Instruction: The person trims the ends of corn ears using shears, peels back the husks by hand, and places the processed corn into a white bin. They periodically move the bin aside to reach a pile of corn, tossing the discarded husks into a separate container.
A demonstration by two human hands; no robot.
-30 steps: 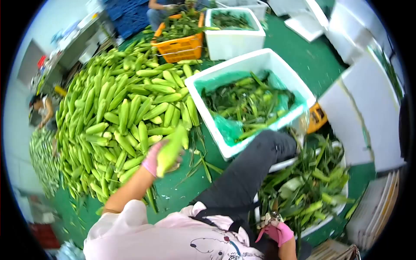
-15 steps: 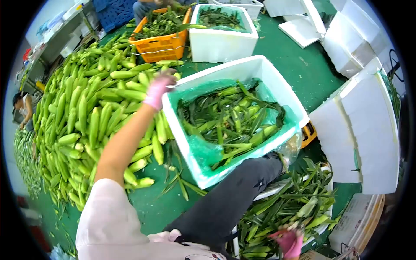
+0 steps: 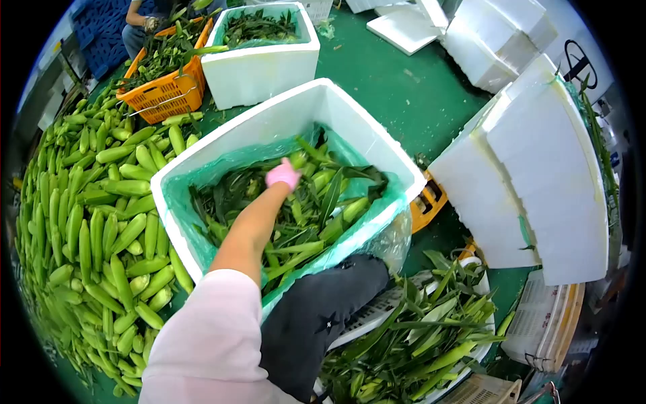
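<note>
My left hand [image 3: 283, 176], in a pink glove, is down inside a white foam box [image 3: 176, 210] lined with green plastic film [image 3: 180, 192]. Its fingers are closed on a green ear of corn [image 3: 298, 160], partly hidden by the hand. Around it in the box lie more ears in husk [image 3: 350, 212] and loose dark green leaves [image 3: 235, 188]. My right hand is out of view. By my knee, a white crate [image 3: 367, 316] is heaped with stripped husks and leaves [image 3: 431, 330].
A large pile of corn ears [image 3: 101, 229] covers the floor at left. An orange crate [image 3: 165, 94] and another foam box [image 3: 262, 71] stand beyond, near another person's hand [image 3: 152, 25]. Stacked foam boxes [image 3: 531, 175] rise at right above plastic crates [image 3: 544, 323].
My left hand has moved from above the corn pile, rightward and down into the foam box. My right hand, earlier over the husk crate, has left the view. The view has turned right.
</note>
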